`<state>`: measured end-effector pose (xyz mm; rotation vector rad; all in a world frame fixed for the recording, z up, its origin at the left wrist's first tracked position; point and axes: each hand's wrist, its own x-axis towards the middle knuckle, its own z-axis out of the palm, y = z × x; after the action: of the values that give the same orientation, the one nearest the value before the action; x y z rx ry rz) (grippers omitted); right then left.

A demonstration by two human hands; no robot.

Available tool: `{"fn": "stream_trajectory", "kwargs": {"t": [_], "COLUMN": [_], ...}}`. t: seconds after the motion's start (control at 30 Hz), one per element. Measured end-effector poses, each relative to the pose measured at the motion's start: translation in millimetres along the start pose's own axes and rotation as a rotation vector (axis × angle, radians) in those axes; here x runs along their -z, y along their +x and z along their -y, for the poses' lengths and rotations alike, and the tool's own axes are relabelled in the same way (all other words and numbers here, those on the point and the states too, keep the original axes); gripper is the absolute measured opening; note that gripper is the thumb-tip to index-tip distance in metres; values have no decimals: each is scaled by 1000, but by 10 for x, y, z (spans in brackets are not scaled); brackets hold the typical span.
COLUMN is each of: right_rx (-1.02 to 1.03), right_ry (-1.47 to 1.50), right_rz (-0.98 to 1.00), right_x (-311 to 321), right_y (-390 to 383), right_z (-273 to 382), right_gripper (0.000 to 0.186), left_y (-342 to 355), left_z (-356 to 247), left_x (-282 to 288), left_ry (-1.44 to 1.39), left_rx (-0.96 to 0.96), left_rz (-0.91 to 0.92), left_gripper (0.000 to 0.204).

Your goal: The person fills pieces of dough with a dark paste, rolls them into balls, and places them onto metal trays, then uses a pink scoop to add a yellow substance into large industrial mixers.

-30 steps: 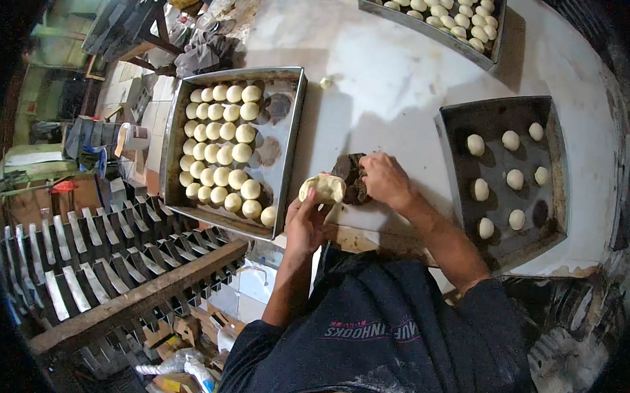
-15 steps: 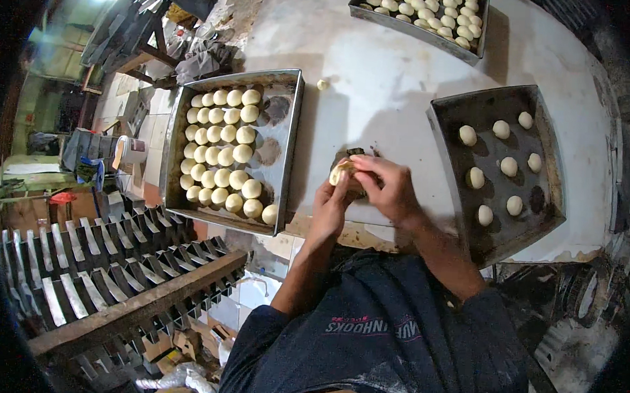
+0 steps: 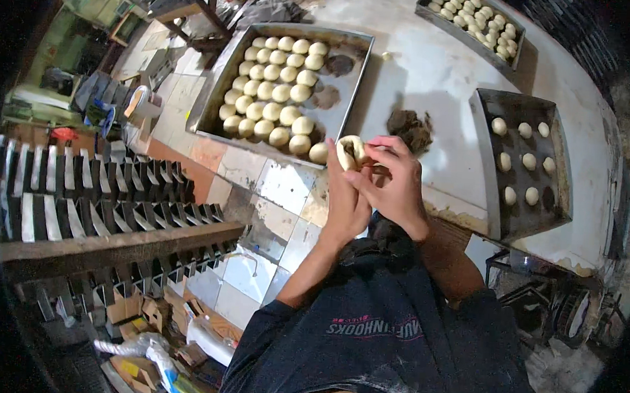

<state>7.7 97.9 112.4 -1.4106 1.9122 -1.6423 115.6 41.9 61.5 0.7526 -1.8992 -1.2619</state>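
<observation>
My left hand [image 3: 346, 201] cradles a flattened piece of pale dough [image 3: 348, 151], folded part way round a dark filling. My right hand [image 3: 397, 184] pinches the dough's edge with its fingertips. Just beyond my hands, a crumbly dark brown mound [image 3: 409, 127] sits on the pale worktop [image 3: 442, 181]. A large metal tray [image 3: 358, 89] to the left holds rows of smooth dough balls [image 3: 265, 90], with dark stains on its right part. A darker tray [image 3: 511, 219] to the right holds several spaced dough balls [image 3: 529, 161].
Another tray [image 3: 469, 45] full of dough balls stands at the back right. A rack of metal pans [image 3: 82, 221] with a wooden rail fills the lower left, above cardboard and wrappings [image 3: 139, 364]. A white bucket [image 3: 140, 103] stands on the tiled floor, left of the worktop.
My right hand has left the dark mound for the dough; both hands have drawn back from the mound, which now shows fully. The dough now folds round filling. The view has shifted.
</observation>
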Motion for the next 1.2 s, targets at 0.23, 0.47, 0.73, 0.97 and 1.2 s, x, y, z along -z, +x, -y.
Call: {"fn": "stream_trajectory", "kwargs": {"t": [0.23,0.47,0.73,0.97,1.2], "right_rx": [330,-181,176,32,160], "right_ry": [-149,274,-127,-59,51], "right_rz": [-65,258,177,-44,-133], "right_x": [-298,-238,107,1297,2693], "right_y": [-485,-708,-863,-837,-1026], "right_z": [771,1138,1222,859,168], "right_gripper": [17,25,27,26,41], "left_y": [-656,-1024,-1045,-813,-263], "left_z": [-472,-314,-707,-789,-1367], "left_x": [872,1163,668,-374,-1906], "left_ry": [-757,-342,237,-900,-278], "left_rx": [88,-366,-351,-60,-542], "left_rz": [-16,-149,-233,206,136], "left_gripper": [72,33,50,44,34]}}
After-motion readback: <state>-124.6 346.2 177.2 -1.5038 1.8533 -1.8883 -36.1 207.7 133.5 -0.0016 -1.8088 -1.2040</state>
